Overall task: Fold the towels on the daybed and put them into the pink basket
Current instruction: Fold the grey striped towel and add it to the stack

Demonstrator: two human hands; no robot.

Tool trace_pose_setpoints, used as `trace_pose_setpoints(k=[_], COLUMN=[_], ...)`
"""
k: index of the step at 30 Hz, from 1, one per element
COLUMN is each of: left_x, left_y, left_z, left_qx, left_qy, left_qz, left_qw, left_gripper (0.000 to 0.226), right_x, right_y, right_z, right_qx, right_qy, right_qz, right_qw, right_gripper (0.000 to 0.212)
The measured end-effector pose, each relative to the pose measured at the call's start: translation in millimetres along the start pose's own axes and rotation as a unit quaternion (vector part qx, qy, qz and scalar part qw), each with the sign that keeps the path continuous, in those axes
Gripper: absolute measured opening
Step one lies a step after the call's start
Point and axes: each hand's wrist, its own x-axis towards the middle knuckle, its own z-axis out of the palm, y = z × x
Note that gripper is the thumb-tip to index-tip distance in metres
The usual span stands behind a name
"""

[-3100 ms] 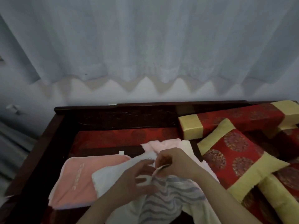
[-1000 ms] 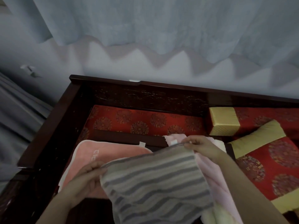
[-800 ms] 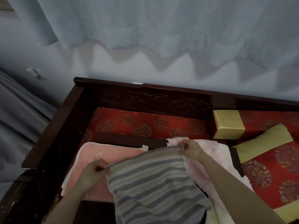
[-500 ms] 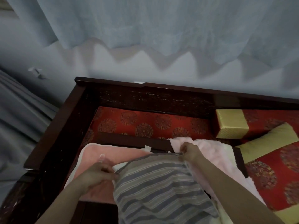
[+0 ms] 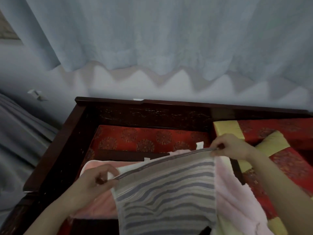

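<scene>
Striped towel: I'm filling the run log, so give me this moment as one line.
step: folding | striped towel: held up by top edge | left hand: pinching | right hand: pinching | basket: not visible

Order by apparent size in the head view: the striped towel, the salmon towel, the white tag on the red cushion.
1. striped towel, largest, though nearest the camera.
2. salmon towel, partly covered, so its true size is unsure.
3. white tag, smallest.
</scene>
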Motion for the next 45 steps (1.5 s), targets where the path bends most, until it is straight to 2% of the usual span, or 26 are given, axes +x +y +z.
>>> trace_pose_setpoints(k=[1, 3, 5, 6, 8, 11, 13, 15, 17, 20, 23, 25, 27, 28, 31, 34, 36, 39, 45], left_x=[-5, -13, -15, -15, -15, -2, 17, 36, 54, 64, 55, 42, 27, 20, -1, -9, -6, 13, 45], left_y=[16, 47, 74, 85, 110, 144, 153, 157, 167, 184, 182, 173, 156, 144, 105, 72, 54, 31, 4], left_z=[-4, -11, -17, -18, -16, -10, -6, -3, -3, 0, 14, 28, 43, 54, 92, 134, 153, 187, 241], left_qx=[0.052, 0.142, 0.16, 0.136, 0.036, -0.063, -0.048, -0.026, -0.071, -0.164, -0.26, -0.287, -0.26, -0.235, -0.214, -0.209, -0.194, -0.185, -0.09], left_qy=[-0.003, 0.013, 0.059, 0.088, 0.136, 0.212, 0.21, 0.191, 0.19, 0.169, 0.082, 0.024, -0.034, -0.067, -0.137, -0.18, -0.172, -0.147, -0.083], left_qz=[0.036, 0.091, 0.13, 0.147, 0.174, 0.181, 0.191, 0.17, 0.157, 0.158, 0.153, 0.149, 0.123, 0.106, 0.037, -0.043, -0.1, -0.167, -0.202], left_qw=[0.998, 0.986, 0.977, 0.976, 0.975, 0.958, 0.958, 0.967, 0.967, 0.959, 0.95, 0.946, 0.957, 0.964, 0.966, 0.96, 0.961, 0.957, 0.972], left_gripper=[0.026, 0.022, 0.009, 0.004, 0.012, 0.01, 0.005, 0.015, 0.019, 0.011, 0.009, 0.03, 0.047, 0.047, 0.021, 0.017, 0.019, 0.02, 0.014], right_x=[-18, -50, -76, -84, -104, -115, -112, -110, -111, -126, -157, -180, -202, -213, -241, -254, -251, -241, -213], right_y=[-7, -17, -25, -27, -30, -31, -27, -20, -13, -9, 0, 9, 20, 27, 54, 81, 93, 111, 134], right_z=[-16, -42, -61, -67, -77, -84, -85, -84, -85, -85, -78, -67, -50, -39, 7, 64, 97, 136, 180], right_qx=[-0.012, -0.025, -0.007, 0.03, 0.15, 0.29, 0.31, 0.308, 0.33, 0.381, 0.438, 0.474, 0.499, 0.507, 0.516, 0.528, 0.531, 0.529, 0.434], right_qy=[0.025, 0.09, 0.158, 0.188, 0.25, 0.347, 0.367, 0.381, 0.394, 0.404, 0.374, 0.338, 0.308, 0.289, 0.214, 0.132, 0.117, 0.151, 0.23], right_qz=[-0.021, -0.054, -0.077, -0.089, -0.094, -0.075, -0.046, -0.025, -0.023, -0.041, -0.045, -0.037, -0.018, 0.0, 0.071, 0.165, 0.218, 0.27, 0.291], right_qw=[0.999, 0.994, 0.984, 0.978, 0.952, 0.889, 0.876, 0.871, 0.857, 0.831, 0.816, 0.812, 0.809, 0.812, 0.827, 0.823, 0.81, 0.791, 0.821], right_gripper=[0.006, 0.015, 0.018, 0.016, 0.019, 0.023, 0.017, 0.019, 0.02, 0.027, 0.017, 0.013, 0.017, 0.013, 0.021, 0.013, 0.015, 0.017, 0.025])
